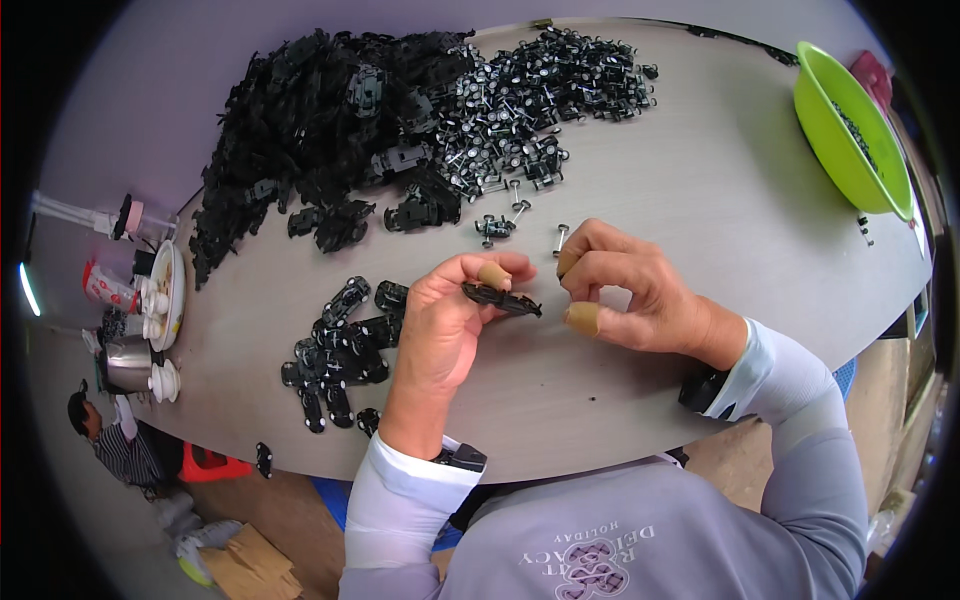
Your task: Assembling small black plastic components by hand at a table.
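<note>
bare grey table [700,200] lies open beyond and right of the grip; the near edge runs just under the wrists. left hand [440,320] pinches a black toy car chassis [502,299], long axis pointing right and slightly down toward the right hand [625,290], which is curled, contents unclear. loose wheel axles [515,215] just beyond; finished chassis cluster [335,350] to the left.

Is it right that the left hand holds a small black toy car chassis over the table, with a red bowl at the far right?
Not quite: the bowl is green, not red, as the head view shows. The left hand does hold the black chassis over the table.
</note>
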`<action>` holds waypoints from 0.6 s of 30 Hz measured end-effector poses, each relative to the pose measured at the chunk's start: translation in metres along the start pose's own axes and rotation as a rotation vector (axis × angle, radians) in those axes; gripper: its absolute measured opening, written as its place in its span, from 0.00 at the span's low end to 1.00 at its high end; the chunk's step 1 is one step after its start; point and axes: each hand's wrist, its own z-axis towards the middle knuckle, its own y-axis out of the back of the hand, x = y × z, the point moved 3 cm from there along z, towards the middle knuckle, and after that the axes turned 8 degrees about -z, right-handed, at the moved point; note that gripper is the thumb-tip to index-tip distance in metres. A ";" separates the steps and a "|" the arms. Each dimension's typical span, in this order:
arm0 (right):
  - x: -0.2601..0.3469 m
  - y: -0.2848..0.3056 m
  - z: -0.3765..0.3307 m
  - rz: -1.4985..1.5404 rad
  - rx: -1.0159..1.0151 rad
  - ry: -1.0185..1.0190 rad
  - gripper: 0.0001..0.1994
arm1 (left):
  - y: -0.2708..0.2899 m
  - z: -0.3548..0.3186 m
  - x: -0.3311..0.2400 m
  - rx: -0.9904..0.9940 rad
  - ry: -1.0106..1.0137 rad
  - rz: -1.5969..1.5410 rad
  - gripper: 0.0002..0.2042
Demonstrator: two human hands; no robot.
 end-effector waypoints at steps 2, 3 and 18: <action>0.002 -0.004 0.002 -0.002 -0.001 0.040 0.08 | -0.002 -0.002 0.002 0.112 0.167 -0.050 0.07; 0.006 -0.010 0.000 -0.019 0.029 0.097 0.08 | -0.007 -0.004 0.003 0.056 0.193 -0.018 0.05; 0.017 0.002 0.001 -0.010 0.069 0.005 0.08 | 0.000 -0.004 0.002 0.063 0.287 0.077 0.11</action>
